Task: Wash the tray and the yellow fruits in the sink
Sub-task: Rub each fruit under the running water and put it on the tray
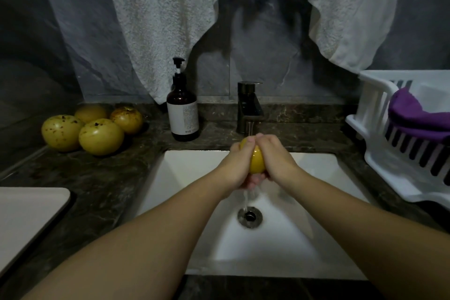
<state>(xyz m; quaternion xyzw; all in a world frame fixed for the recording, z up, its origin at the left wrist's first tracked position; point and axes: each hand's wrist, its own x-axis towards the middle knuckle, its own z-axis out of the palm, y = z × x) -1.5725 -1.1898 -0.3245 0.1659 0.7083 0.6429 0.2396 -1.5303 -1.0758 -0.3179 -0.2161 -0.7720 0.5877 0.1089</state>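
Note:
A yellow fruit (257,161) is held between both hands under the running dark faucet (250,107), above the white sink (316,178). My left hand (237,161) grips its left side and my right hand (276,157) wraps its right side, so most of the fruit is hidden. Water runs off my hands down to the drain (250,217). Several more yellow fruits (101,136), spotted with brown, lie on the dark counter at the back left. A pale tray (26,217) rests on the counter at the near left.
A brown pump soap bottle (183,114) stands left of the faucet. A white dish rack (394,153) holding a purple cloth (416,117) sits on the counter at the right. White towels (170,19) hang on the wall behind.

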